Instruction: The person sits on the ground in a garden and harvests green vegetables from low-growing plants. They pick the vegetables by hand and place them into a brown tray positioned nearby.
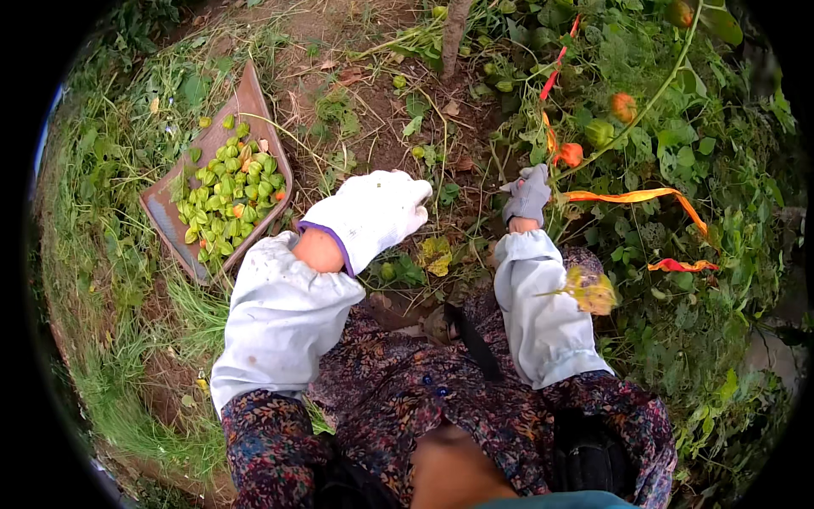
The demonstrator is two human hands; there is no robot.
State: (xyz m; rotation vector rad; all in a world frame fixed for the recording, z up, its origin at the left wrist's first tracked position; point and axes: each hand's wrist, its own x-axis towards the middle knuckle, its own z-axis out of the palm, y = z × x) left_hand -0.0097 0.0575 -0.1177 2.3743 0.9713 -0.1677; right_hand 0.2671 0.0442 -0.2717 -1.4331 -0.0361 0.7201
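My left hand (385,207), in a white knit glove with a purple cuff, is curled above the soil, and whether it holds anything is hidden. In a grey glove, my right hand (529,191) grips a plant stem (661,98) that rises to the upper right. An orange husk (569,154), a green husk (600,133) and another orange husk (624,107) hang from that stem. At the left, a worn scoop-shaped tray (262,108) holds a heap of green husked fruits (229,191), a few of them orange.
Orange and red ribbon (636,195) lies among dense leafy plants (687,146) at the right. A thin trunk (453,38) stands at the top centre. A blurred yellow leaf (591,291) is over my right sleeve. Grass (152,407) covers the lower left.
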